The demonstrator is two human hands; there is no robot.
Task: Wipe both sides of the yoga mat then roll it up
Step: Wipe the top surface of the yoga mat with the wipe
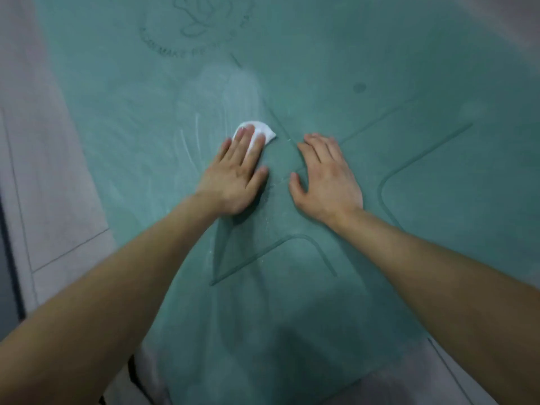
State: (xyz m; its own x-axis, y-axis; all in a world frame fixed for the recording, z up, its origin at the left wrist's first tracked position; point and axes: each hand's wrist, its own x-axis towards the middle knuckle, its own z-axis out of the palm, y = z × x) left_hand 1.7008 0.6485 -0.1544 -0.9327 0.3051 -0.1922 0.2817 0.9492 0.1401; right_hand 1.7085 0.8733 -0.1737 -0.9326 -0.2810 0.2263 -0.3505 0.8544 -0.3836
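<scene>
Mat (380,68) | your left hand (238,173) is pressing cloth (263,133) flat-fingered | right hand (324,176) is bracing, released | risk: cloth is shedding lint.

Cloth (257,131) under left hand (238,176), on mat (380,68)

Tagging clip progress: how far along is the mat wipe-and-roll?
Done: pale wipe streaks mark a patch of the yoga mat ahead of the left hand. In hand: the left hand presses a white cloth on the mat; the right hand rests beside it. Left: the rest of this face, the other side, rolling; the mat lies flat.
</scene>
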